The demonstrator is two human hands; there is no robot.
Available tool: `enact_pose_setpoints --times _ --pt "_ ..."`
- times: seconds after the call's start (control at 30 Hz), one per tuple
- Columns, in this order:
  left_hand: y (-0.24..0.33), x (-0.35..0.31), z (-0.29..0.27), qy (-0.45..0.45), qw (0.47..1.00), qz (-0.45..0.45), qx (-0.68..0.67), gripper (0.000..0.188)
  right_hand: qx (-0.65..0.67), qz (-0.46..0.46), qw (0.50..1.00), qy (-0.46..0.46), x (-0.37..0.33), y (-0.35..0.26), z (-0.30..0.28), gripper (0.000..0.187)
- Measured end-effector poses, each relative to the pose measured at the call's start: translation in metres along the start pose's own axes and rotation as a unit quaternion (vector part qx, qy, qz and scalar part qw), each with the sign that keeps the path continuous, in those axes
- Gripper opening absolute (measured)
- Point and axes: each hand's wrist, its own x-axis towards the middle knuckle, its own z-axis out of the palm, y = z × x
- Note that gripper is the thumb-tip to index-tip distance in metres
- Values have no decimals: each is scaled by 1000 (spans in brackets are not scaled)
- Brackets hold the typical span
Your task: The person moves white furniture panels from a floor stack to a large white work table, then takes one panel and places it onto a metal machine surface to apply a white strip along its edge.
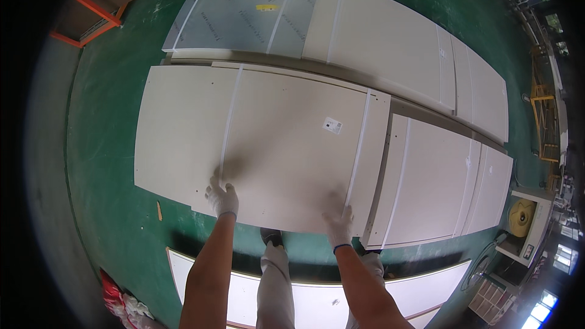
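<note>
Reaching over board (280, 146), frame centre
Spreading left hand (221, 198) by strap (230, 122); extending right hand (339, 226) by another, cannot tell grip

An orange-framed rack (96, 7) stands at the upper left on the green floor (103, 146). A small brown scrap (159, 211) lies there too, and a red-and-white plastic bundle (114, 294) sits at the lower left. On the right are a yellow metal frame (543, 97), a round yellowish spool (522, 215) in a pale cabinet (518, 251), and bright windows (540, 314).
</note>
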Motion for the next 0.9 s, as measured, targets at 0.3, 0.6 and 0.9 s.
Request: enact_pose_setpoints --times 0.3,0.6,0.9 --pt "-19 25 -1 -54 997 17 -46 37 89 19 995 28 25 -6 2 47" --pt "-73 29 23 -94 974 29 -204 53 276 103 947 -126 36 25 -19 39" --pt "-87 -34 13 -143 956 -15 -257 54 203 -123 970 -48 9 120 -61 38"
